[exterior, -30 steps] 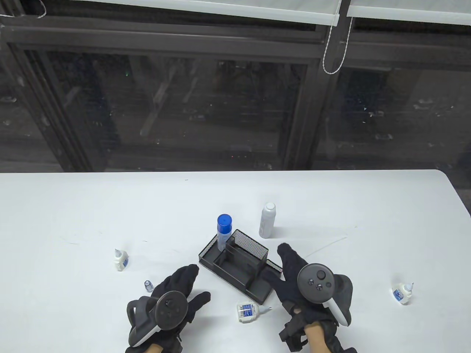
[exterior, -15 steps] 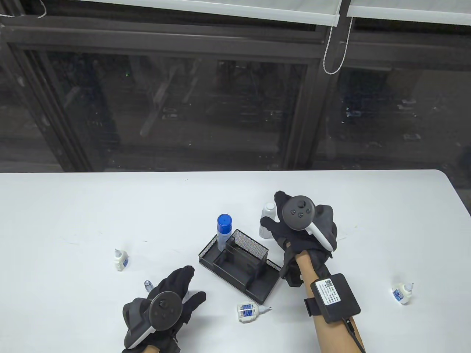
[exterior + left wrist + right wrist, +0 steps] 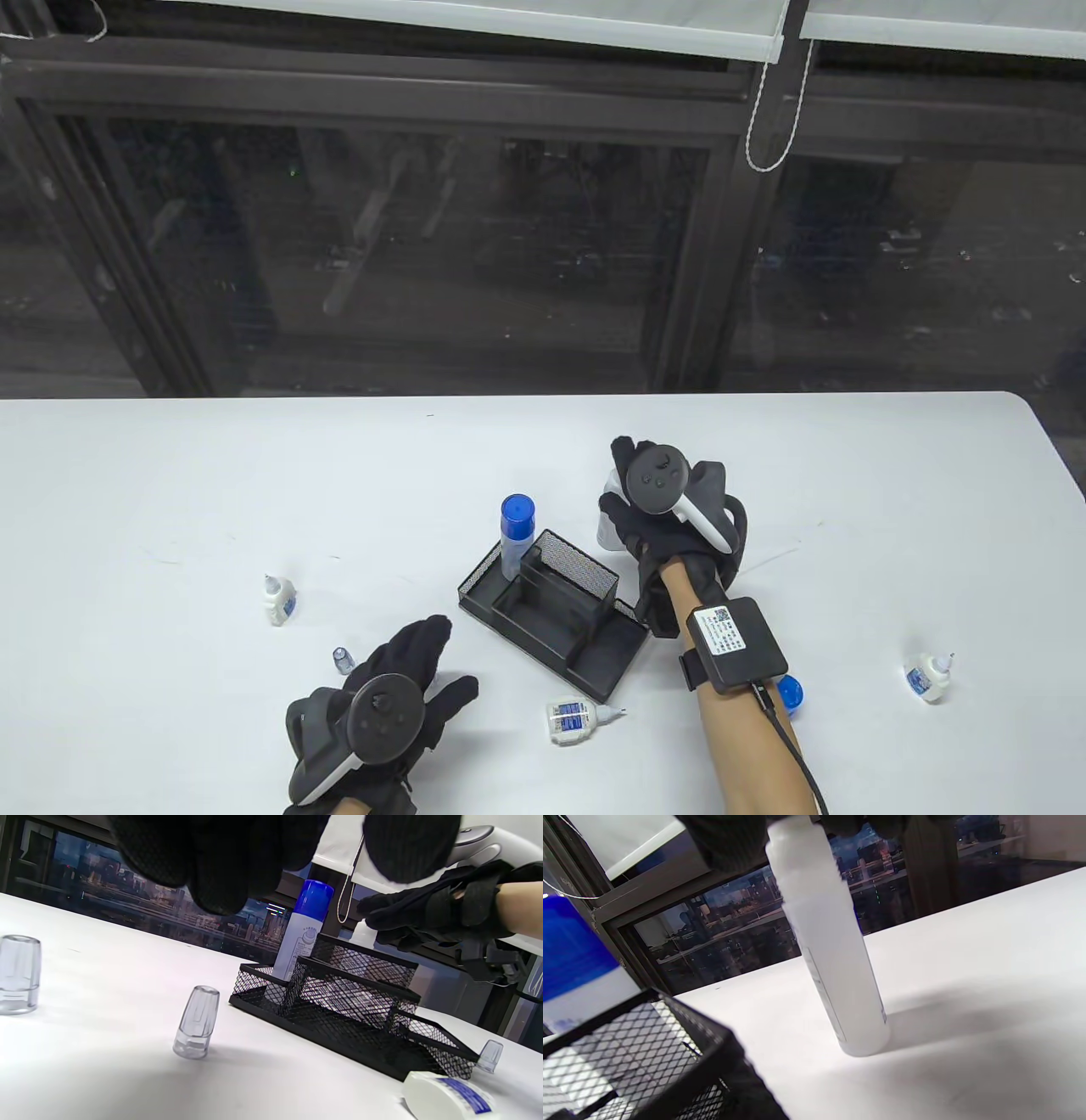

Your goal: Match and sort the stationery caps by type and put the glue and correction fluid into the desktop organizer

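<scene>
White plastic glue bottle (image 3: 835, 955), uncapped, stands on the counter (image 3: 212, 475) just right of and beyond the black mesh organizer (image 3: 551, 615). Right hand (image 3: 670, 526) is on its upper part; in the right wrist view the fingers (image 3: 729, 840) close around the neck near the top, so the grip is pinching the bottle high up. The bottle leans a little, base touching the counter.

Handling guess: a light, stiff plastic cylinder with smooth, likely slippery walls. Held at the neck it can swing or tip; a hold round mid-body would be steadier. The open top means keeping it upright, since the contents could leak. Its blue cap (image 3: 791, 692) lies on the counter near the right forearm, half hidden.

A second glue bottle (image 3: 516, 535) with its blue cap on stands in the organizer's far-left compartment.

Left hand (image 3: 399, 688) hovers low at near left, fingers relaxed and spread, holding nothing. Beside it are clear caps: clear cap (image 3: 196, 1022) and another clear cap (image 3: 19, 974) upright on the counter, and a third small cap (image 3: 490, 1056) by the organizer's near corner. These are tiny, light, hard and easily knocked; a fingertip pinch suits them.

Correction fluid bottles: one lies on its side (image 3: 570, 720) near the organizer's front, one at left (image 3: 278, 599), one at far right (image 3: 927, 677). All are small, light and rigid, with bare pointed nozzles; grab them by the body.
</scene>
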The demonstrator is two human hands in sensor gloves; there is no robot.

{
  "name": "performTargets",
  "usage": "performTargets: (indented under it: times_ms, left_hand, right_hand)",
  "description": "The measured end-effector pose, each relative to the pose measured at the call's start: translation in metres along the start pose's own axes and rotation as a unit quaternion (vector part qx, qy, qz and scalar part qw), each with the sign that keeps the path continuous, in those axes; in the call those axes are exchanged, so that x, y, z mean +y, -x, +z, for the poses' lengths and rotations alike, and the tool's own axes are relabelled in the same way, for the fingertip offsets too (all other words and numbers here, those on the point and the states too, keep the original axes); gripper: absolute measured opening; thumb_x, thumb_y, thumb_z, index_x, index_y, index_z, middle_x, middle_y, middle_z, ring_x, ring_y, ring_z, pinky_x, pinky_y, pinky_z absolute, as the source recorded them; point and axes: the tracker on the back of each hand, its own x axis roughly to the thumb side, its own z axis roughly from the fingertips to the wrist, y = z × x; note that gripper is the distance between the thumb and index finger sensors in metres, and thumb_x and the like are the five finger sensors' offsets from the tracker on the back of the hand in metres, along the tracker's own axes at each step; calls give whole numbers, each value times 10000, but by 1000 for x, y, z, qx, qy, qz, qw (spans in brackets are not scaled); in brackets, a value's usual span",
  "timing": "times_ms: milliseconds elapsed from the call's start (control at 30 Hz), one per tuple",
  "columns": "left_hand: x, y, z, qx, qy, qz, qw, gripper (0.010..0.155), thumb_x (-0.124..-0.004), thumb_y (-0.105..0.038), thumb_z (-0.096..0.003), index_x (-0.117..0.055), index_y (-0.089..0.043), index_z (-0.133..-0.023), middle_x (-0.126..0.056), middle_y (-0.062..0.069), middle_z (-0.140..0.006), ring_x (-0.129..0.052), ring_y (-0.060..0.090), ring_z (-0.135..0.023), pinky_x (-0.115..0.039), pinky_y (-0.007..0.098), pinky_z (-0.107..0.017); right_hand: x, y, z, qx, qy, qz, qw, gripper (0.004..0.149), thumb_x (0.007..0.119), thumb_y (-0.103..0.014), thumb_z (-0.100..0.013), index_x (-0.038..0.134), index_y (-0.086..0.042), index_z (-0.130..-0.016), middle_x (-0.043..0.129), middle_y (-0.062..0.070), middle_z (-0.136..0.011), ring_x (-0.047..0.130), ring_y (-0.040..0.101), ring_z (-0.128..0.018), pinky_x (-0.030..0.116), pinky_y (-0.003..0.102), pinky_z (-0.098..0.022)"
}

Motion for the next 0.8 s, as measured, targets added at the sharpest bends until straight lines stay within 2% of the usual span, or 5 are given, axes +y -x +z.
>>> performTargets:
  times_ms: [100,200,367,533,800]
  left_hand:
    - [0,-1,1,-1,-3,-4,1000,744,-688,-641,-535,-536,-238,-1142,-709,89,-1155,-892,295,-971,-747,519,-686]
    - [0,0,1,1,-7,1,1000,740,-689,-641,-534,-541,-241,-1139,-714,89,-1152,-892,296,-970,-748,518,-684]
    - [-4,-1,0,-3,1,-7,1000,739,-687,-642,-535,-539,-243,-1139,-714,89,-1151,-893,294,-970,-749,518,-683]
    - [-5,0,0,-4,1,6,1000,744,-686,-646,-533,-537,-241,-1139,-713,85,-1151,-893,292,-970,-751,516,-682]
    - [-7,1,0,-3,6,35,999,755,-685,-657,-526,-534,-243,-1140,-711,85,-1153,-891,293,-973,-750,519,-683]
  right_hand:
    - [5,1,0,3,12,-2,1000,686,737,-384,-548,352,-329,-1113,395,141,-1186,500,425,-1070,450,631,-759]
    - [6,0,2,14,77,20,997,622,791,-340,-520,482,-305,-1059,645,104,-1083,750,379,-948,618,561,-708]
    - [3,-3,11,-1,119,38,992,612,858,-323,-458,587,-254,-1002,766,82,-993,889,325,-827,734,492,-645]
    - [-29,-8,38,-27,163,24,986,610,859,-318,-458,593,-241,-1002,774,90,-987,887,335,-820,731,496,-642]
    - [-91,-43,107,-119,203,-39,971,615,858,-327,-467,597,-231,-1016,784,105,-982,893,342,-811,729,503,-638]
